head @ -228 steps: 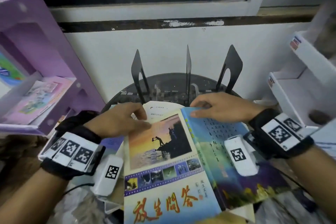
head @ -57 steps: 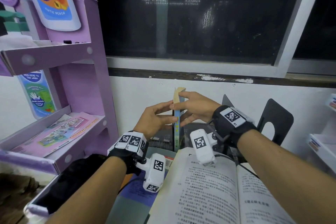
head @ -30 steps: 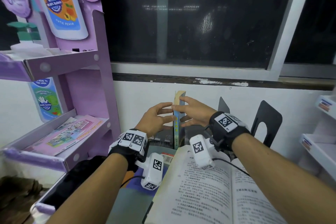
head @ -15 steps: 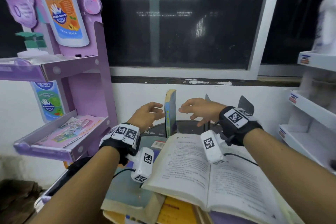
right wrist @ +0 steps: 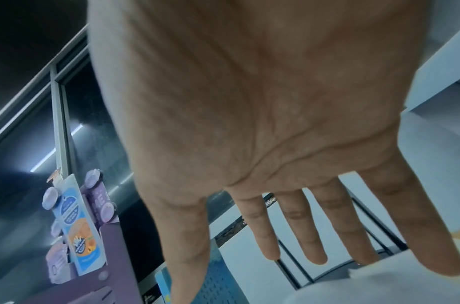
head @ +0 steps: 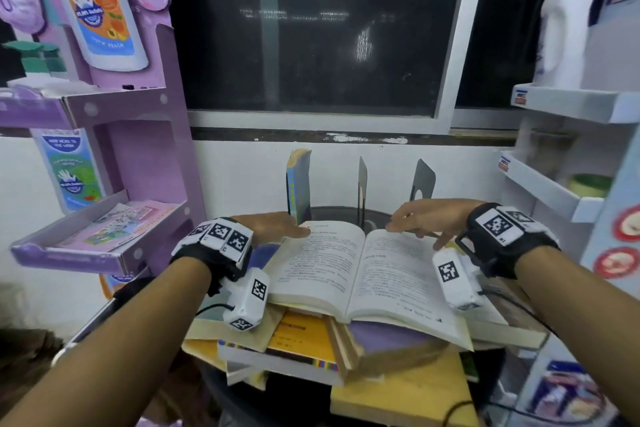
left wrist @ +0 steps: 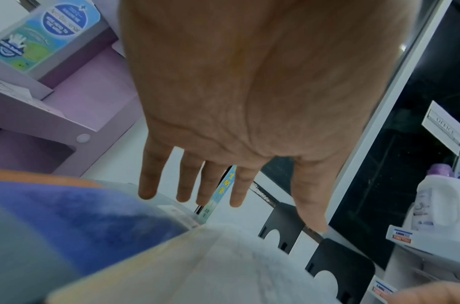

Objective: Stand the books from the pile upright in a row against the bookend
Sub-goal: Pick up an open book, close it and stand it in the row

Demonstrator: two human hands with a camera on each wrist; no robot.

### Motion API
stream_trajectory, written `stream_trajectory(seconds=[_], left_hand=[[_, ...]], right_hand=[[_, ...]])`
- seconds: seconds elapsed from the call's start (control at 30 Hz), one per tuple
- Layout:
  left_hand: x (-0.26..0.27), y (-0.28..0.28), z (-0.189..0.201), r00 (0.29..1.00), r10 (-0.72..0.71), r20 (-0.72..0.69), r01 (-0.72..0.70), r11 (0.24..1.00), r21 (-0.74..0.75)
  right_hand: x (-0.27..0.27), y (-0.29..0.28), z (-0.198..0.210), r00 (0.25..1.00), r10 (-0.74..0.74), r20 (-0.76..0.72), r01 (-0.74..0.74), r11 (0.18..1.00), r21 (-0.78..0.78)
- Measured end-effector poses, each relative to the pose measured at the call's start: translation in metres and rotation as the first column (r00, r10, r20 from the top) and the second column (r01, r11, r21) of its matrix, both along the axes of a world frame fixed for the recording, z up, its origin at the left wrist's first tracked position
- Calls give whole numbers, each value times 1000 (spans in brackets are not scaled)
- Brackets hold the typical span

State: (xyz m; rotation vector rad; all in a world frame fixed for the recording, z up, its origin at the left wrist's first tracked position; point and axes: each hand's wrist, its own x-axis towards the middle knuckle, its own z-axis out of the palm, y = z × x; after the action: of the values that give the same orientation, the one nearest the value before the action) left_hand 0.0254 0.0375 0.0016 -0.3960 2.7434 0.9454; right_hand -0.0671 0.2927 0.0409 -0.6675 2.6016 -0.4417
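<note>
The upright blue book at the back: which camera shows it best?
The head view: the upright blue book stands whole and unobstructed. The left wrist shows only a spine strip between fingers; the right wrist shows its lower cover behind the thumb.

Blue book (head: 298,184) standing upright at 12, probably leaning on a hidden bookend. Open book (head: 360,274) lying face-up, topping messy pile (head: 301,343) at 6. Black bookends (head: 421,180) standing at 1.

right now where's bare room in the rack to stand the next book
Free slots: between the standing book and the middle divider, and between that divider and the right divider. Crowded in front: the open book tops the pile, with the left hand and right hand at its far edge.
</note>
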Motion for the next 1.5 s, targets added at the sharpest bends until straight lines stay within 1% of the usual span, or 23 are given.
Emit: stream_trajectory(seconds=[0.03, 0.1, 0.17, 0.23, 0.27, 0.37, 0.47, 0.57, 0.67, 0.73, 0.87, 0.93, 1.03, 1.13, 1.2, 1.33, 1.4, 1.5], left_hand=[[3, 5, 0, 1000, 1, 10, -1, 1000, 10], [3, 3, -8, 997, 13, 73, -16, 999, 45], [-1, -4, -20, 994, 10, 107, -12, 1000, 22], [-26, -26, -44, 994, 13, 106, -14, 1000, 12], [-32, -31, -50, 992, 8, 123, -7, 1000, -9], [-14, -13, -30, 993, -9, 122, 13, 999, -33], [-5, 0, -21, 991, 20, 129, -15, 999, -34], [-6, 6, -20, 990, 72, 122, -66, 997, -48], [-12, 4, -21, 987, 117, 106, -114, 993, -31], [-12, 3, -21, 989, 117, 89, -114, 993, -40], [-16, 0, -27, 993, 101, 54, -98, 994, -50], [-15, 1, -27, 992, 121, 42, -119, 992, -34], [-15, 0, -29, 990, 137, 37, -136, 990, -23], [-15, 0, -31, 992, 124, 23, -123, 992, -33], [-14, 0, -30, 992, 117, 39, -117, 993, 13], [-11, -1, -28, 996, 78, 47, -82, 992, 91], [-9, -3, -28, 997, 75, 29, -78, 990, 116], [-9, -8, -28, 997, 74, -9, -71, 978, 196]], right_hand=[[2, 3, -3, 1000, -4, 2, 4, 1000, 5], [5, 7, -9, 1000, 0, -13, 0, 1000, 27], [6, 9, -14, 1000, -1, -20, 2, 999, 51], [6, 11, -18, 1000, -23, -11, 23, 998, 50], [5, 12, -20, 1000, -29, -3, 29, 998, 51], [0, 16, -26, 999, -43, 7, 43, 999, 29], [-7, 18, -33, 998, -66, 8, 66, 998, 3], [-13, 19, -37, 997, -75, -1, 75, 997, 17], [-13, 19, -37, 996, -84, -4, 84, 996, 22], [-12, 19, -36, 997, -73, 8, 73, 997, 32], [-10, 18, -32, 996, -36, 78, 34, 999, 20], [-16, 20, -33, 994, -44, 98, 44, 999, -3], [-22, 21, -34, 995, -40, 87, 43, 998, -36], [-12, 19, -27, 995, -74, 66, 79, 993, -84], [-8, 18, -23, 992, -104, 70, 113, 983, -142], [-10, 13, -15, 993, -116, 17, 117, 966, -229], [-11, 11, -12, 993, -114, 14, 113, 953, -282], [-8, 4, -7, 995, -100, 15, 98, 918, -384]])
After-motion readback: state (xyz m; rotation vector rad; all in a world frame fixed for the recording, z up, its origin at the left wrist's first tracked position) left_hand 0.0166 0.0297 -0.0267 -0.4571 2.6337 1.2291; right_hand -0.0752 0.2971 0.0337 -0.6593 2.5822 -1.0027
